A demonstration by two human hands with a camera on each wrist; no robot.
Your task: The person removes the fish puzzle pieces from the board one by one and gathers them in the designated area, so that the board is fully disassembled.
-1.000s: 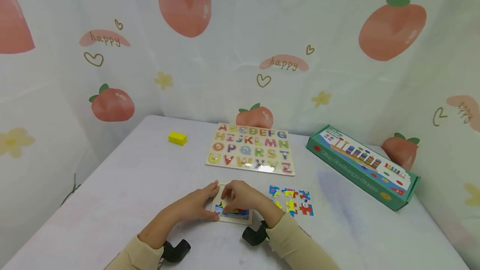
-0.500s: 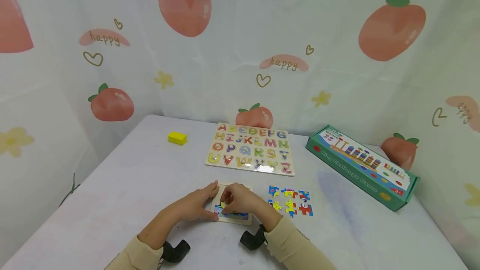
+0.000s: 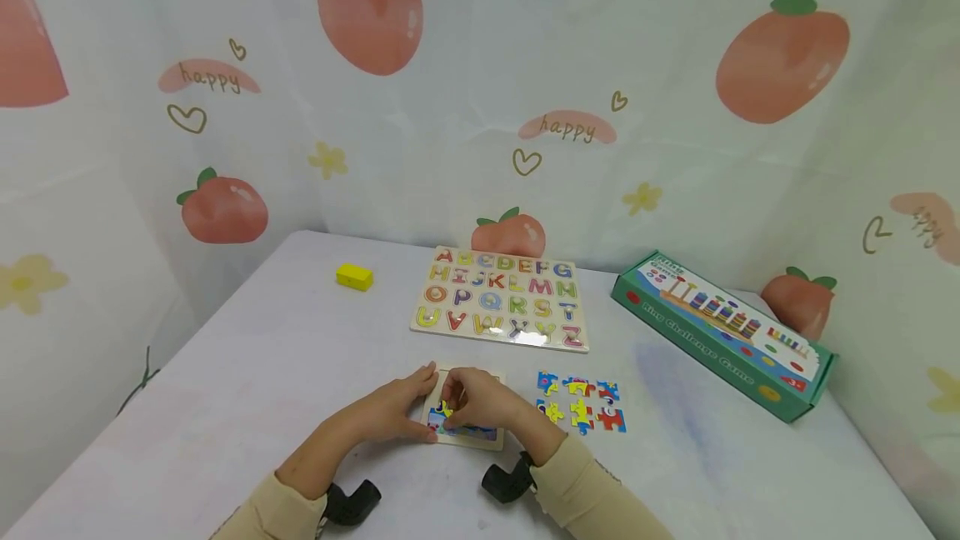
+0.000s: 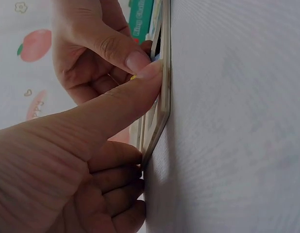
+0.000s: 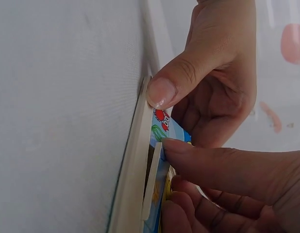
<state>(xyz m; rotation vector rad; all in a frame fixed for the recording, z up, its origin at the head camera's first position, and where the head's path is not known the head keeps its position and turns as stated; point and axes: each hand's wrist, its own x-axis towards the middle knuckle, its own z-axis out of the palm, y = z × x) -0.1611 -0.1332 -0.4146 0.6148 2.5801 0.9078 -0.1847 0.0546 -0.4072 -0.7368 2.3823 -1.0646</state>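
A small wooden jigsaw tray (image 3: 471, 443) with a sea picture lies on the table in front of the person. The left hand (image 3: 393, 405) holds its left side, thumb on the near edge and fingers at the far left. Over the tray, the right hand (image 3: 483, 400) pinches a jigsaw piece (image 5: 154, 187), whose near edge stands tilted above the tray's recess in the right wrist view. A red crab print (image 5: 160, 115) shows beside the left thumb. Much of the picture is hidden under the right hand. Several loose jigsaw pieces (image 3: 581, 415) lie right of the tray.
Behind the tray lies a wooden alphabet board (image 3: 501, 298). A green Ring Challenge Game box (image 3: 723, 332) stands at the right rear. A yellow block (image 3: 354, 277) sits at the left rear. Black wrist mounts (image 3: 354, 502) hang under both forearms.
The right hand has shifted slightly over the tray, and more yellow shows by its fingertips. The left hand stays in place, and the loose pieces look unchanged.
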